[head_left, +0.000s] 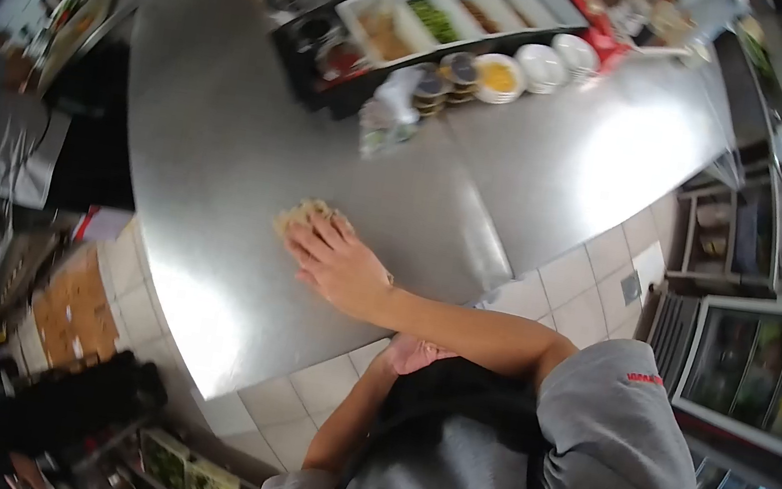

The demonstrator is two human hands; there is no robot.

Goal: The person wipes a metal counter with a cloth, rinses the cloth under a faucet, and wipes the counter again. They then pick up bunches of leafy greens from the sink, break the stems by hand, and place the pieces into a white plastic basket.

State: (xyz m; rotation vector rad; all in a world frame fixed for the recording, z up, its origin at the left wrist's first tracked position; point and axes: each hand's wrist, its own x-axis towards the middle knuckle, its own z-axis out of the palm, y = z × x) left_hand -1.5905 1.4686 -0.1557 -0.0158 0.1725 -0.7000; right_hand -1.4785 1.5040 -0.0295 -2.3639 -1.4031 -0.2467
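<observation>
My right hand (340, 262) presses down on a crumpled beige cloth (315, 213) on the stainless steel table (254, 143). Its fingers lie over the cloth, which bunches out beyond the fingertips. My right forearm stretches across in front of my body. Below that forearm, close to the table's near edge and my black apron, is my left hand (413, 353). Its fingers are mostly hidden by the right arm, so whether it holds anything does not show.
A long rack of food trays (434, 23) stands at the table's far side. Before it are stacked white bowls (541, 68), a bowl of yellow food (499, 78), dark-topped jars (431, 89) and a plastic bag (390, 113). Another person (8, 132) stands at left. A glass-door fridge (757, 365) is right.
</observation>
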